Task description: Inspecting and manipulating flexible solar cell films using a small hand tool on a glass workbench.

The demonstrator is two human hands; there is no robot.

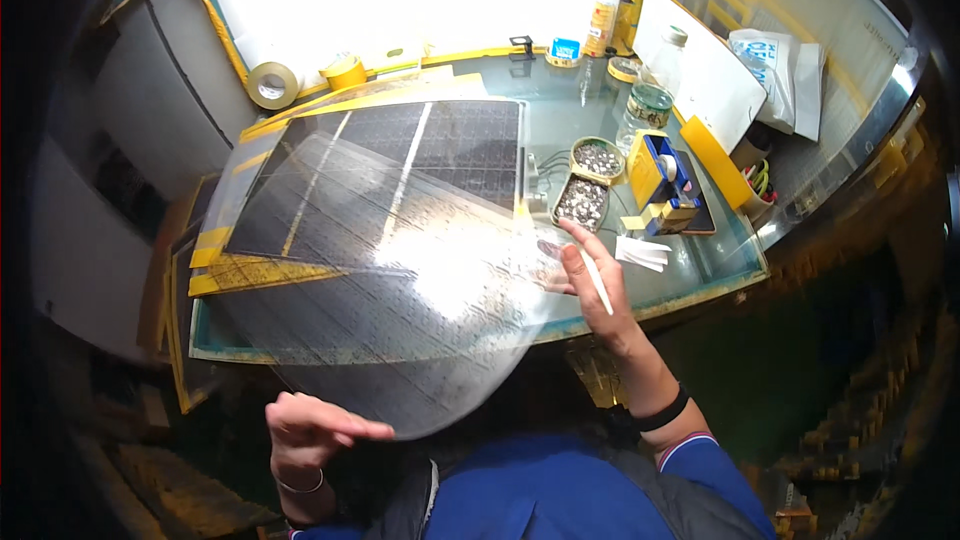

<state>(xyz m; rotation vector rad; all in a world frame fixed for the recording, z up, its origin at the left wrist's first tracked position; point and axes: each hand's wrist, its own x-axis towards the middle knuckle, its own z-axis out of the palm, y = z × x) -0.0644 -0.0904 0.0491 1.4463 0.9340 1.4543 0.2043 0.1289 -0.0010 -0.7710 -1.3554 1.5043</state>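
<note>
I hold a large, see-through plastic sheet (350,325) with a rounded edge and rows of faint marks, tilted over the near side of the glass-topped table. At its near edge my left hand (312,430) is closed, fingertips pinching the rim. My right hand (598,285) grips the sheet's right edge between thumb and fingers, and a thin white strip (597,282) also sits in that hand. Beneath the sheet, partly seen through it, lies a dark gridded panel (465,145) with pale dividing lines. A bright glare hides part of the sheet's middle.
To the right stand two small trays of metal bits (582,200), a blue and yellow dispenser (660,172), a clear bottle (652,95) and white paper slips (642,253). Tape rolls (272,86) sit at the back left, before a bright white panel (410,0).
</note>
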